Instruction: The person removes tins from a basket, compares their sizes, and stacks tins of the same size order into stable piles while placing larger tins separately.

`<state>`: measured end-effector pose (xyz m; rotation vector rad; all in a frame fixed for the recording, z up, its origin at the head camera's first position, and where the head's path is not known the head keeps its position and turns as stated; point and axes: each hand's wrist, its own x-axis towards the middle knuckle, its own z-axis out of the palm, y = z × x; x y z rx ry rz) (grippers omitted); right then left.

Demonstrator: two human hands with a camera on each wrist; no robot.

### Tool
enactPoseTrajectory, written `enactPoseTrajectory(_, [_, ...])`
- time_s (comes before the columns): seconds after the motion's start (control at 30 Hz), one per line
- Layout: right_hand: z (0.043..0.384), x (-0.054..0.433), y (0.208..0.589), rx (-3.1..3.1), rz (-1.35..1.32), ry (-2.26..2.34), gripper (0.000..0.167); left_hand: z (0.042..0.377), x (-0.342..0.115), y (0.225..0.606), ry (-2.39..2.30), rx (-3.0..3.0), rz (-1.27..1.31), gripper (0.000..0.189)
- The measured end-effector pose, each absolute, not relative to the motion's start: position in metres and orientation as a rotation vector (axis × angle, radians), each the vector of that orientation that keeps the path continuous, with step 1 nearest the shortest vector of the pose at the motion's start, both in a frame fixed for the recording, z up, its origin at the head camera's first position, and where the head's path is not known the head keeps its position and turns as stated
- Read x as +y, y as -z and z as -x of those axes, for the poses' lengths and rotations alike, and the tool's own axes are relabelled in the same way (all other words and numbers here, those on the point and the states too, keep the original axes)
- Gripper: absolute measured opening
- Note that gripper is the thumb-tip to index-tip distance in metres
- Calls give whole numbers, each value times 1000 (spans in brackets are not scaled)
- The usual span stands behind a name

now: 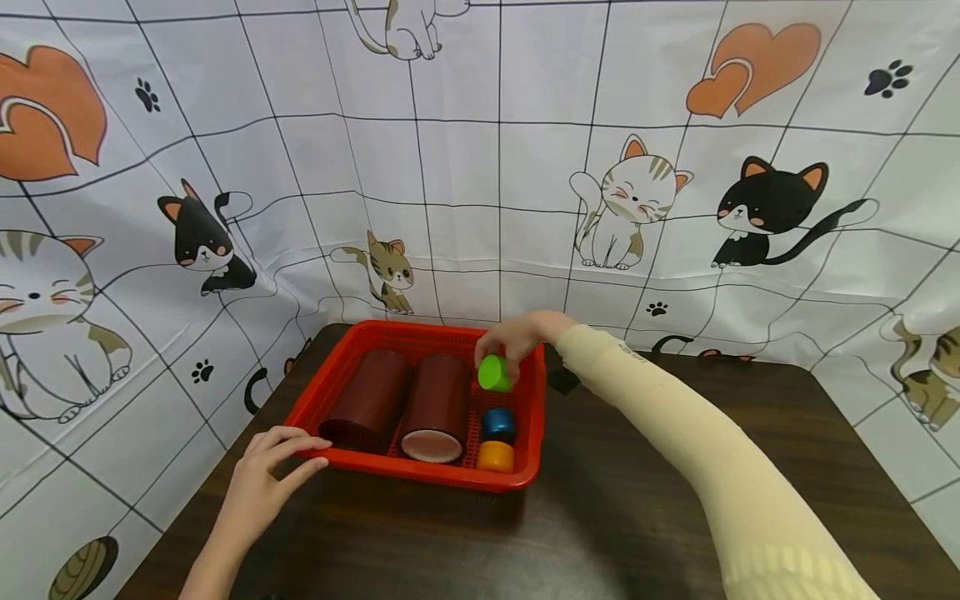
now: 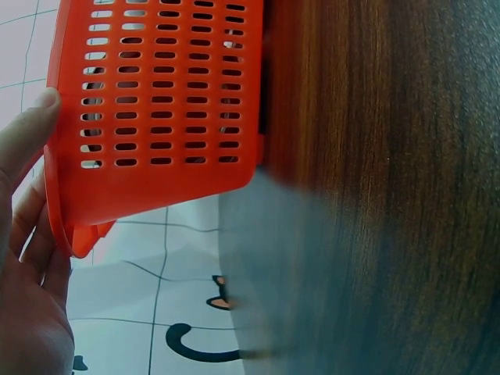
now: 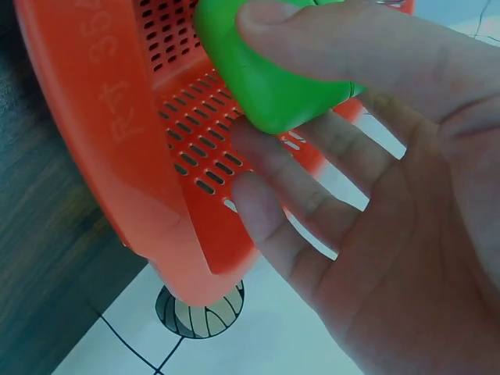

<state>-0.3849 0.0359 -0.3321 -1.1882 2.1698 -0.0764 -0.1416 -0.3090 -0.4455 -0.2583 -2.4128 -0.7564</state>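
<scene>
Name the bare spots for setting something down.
The table is bare right of the yellow sleeve, and in front of the red basket between left hand and sleeve. The basket is crowded: brown cylinders at left and middle; blue container, orange container and the right hand with a green container at right.

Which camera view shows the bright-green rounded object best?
The right wrist view: the bright-green rounded object looks largest there, held in the right hand, though partly covered. The head view shows it smaller; the left wrist view doesn't show it.
</scene>
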Motion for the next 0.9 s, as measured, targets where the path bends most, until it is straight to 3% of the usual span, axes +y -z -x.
enactPoseTrajectory(0.5, [385, 52, 331, 2180, 1185, 310, 55, 143, -306, 445, 757, -2416, 260, 37])
enactPoseTrajectory(0.9, [358, 70, 315, 2421, 1191, 434, 52, 140, -307, 446, 759, -2380, 274, 37])
